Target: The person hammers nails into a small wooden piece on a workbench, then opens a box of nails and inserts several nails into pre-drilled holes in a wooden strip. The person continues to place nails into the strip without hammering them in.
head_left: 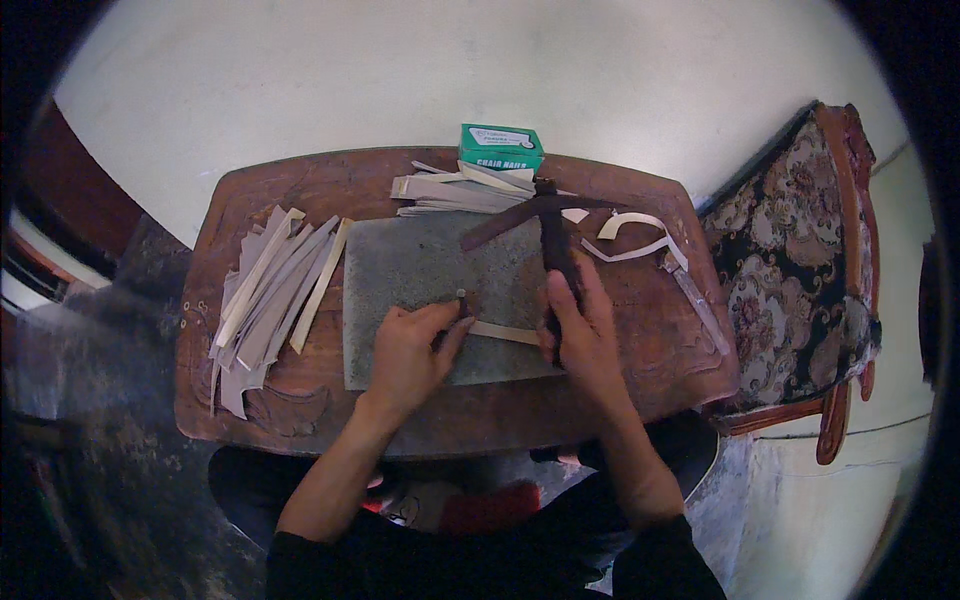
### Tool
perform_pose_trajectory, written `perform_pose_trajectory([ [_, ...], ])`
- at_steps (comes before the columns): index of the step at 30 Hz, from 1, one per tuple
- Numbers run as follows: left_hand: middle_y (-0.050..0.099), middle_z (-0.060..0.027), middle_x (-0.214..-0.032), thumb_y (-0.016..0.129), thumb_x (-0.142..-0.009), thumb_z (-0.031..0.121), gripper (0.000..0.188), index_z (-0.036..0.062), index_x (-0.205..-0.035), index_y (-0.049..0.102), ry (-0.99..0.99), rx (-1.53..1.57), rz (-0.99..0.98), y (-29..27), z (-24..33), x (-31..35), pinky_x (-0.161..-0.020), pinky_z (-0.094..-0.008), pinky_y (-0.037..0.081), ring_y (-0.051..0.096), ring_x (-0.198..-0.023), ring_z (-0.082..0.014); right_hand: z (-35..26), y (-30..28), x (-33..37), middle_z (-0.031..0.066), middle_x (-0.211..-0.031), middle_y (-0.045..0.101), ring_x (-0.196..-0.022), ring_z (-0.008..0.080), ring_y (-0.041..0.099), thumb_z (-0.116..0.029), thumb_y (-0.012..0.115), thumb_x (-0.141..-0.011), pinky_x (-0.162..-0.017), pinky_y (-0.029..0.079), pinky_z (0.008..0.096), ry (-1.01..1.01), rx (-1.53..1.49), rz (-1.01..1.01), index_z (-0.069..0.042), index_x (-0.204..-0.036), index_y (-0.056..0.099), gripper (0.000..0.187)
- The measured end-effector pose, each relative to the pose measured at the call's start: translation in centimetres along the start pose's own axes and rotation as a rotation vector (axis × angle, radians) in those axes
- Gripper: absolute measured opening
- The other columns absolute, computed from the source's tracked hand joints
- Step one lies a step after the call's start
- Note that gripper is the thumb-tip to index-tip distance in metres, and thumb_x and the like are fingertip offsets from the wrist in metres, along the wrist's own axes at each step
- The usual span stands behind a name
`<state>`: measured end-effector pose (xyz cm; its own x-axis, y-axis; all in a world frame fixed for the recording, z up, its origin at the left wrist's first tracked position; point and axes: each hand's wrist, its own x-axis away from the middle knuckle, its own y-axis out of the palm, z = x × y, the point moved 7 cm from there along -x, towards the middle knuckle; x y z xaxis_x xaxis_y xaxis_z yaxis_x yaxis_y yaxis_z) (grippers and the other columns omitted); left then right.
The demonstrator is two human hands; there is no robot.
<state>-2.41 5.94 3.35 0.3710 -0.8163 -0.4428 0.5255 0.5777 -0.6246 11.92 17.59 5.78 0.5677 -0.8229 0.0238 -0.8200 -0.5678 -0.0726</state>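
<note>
My left hand [412,345] is closed in a pinch, thumb and fingers around a short dark metal peg [462,302] with a pale round top. The peg stands upright over the grey slab [390,262]; its exact kind is too small to tell. From beside the left fingertips a narrow pale strip [505,333] runs across the slab toward my right hand [583,320], where its end is hidden. That hand is wrapped round the dark handle of a hammer [553,235]. The hammer's long, slim head is raised above the slab's far right part, to the right of the peg.
Pale and grey strips [270,290] lie piled on the carved wooden table [335,425] at left. Another strip pile [450,190] lies behind the slab, beside a green box [500,147]. A curled strip [640,222] and a slim tool [697,308] lie right, near a floral chair [790,270].
</note>
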Motion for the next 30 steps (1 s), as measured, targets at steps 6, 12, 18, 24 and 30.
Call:
perform_pose_trajectory([
  [6,0.07,-0.01,-0.079,0.07,-0.087,0.016,0.015,0.0053,-0.097,0.07,-0.187,0.207,-0.065,0.7,-2.0,0.1,-0.058,-0.0332,0.043,0.063,-0.062,-0.0231,4.8,1.4,-1.7,-0.0012,-0.077,0.048,-0.05,0.006,0.045,-0.033,0.05,-0.102,-0.04,0.036,0.0228,0.065,-0.147,-0.06,-0.006,-0.131,0.044,0.04],
  [12,0.071,-0.0062,-0.081,0.068,-0.09,0.015,0.016,0.0024,-0.1,0.071,-0.443,0.515,-0.076,1.2,-3.7,0.3,-0.065,-0.0248,0.047,0.062,-0.072,-0.0069,4.3,1.5,-1.2,-0.001,-0.077,0.048,-0.05,0.006,0.045,-0.034,0.051,-0.101,-0.041,0.037,0.0228,0.091,-0.13,-0.047,-0.007,-0.13,0.044,0.04],
  [18,0.072,-0.0086,-0.087,0.067,-0.092,0.015,0.018,-0.0008,-0.101,0.07,-0.381,0.538,-0.063,1.3,-2.9,-0.1,-0.071,-0.025,0.05,0.063,-0.08,-0.0069,4.5,1.3,-1.4,-0.0002,-0.079,0.049,-0.051,0.0062,0.046,-0.034,0.051,-0.101,-0.04,0.037,0.023,0.093,-0.177,-0.04,-0.007,-0.129,0.044,0.039],
  [24,0.072,-0.0088,-0.083,0.068,-0.091,0.015,0.019,-0.0012,-0.099,0.07,-0.368,0.497,-0.034,1.3,-2.8,0.0,-0.069,-0.0259,0.05,0.064,-0.075,-0.009,4.7,1.2,-1.5,0.0005,-0.079,0.049,-0.05,0.0065,0.046,-0.035,0.051,-0.101,-0.04,0.038,0.0232,0.102,-0.157,-0.036,-0.007,-0.129,0.044,0.04],
  [30,0.072,-0.0093,-0.079,0.068,-0.09,0.015,0.017,0.0007,-0.099,0.071,-0.318,0.456,-0.027,1.3,-2.7,0.0,-0.063,-0.0261,0.048,0.064,-0.07,-0.0096,4.8,1.3,-1.6,0.0005,-0.078,0.05,-0.05,0.0069,0.047,-0.033,0.051,-0.101,-0.041,0.038,0.0229,0.095,-0.179,-0.049,-0.007,-0.131,0.042,0.04],
])
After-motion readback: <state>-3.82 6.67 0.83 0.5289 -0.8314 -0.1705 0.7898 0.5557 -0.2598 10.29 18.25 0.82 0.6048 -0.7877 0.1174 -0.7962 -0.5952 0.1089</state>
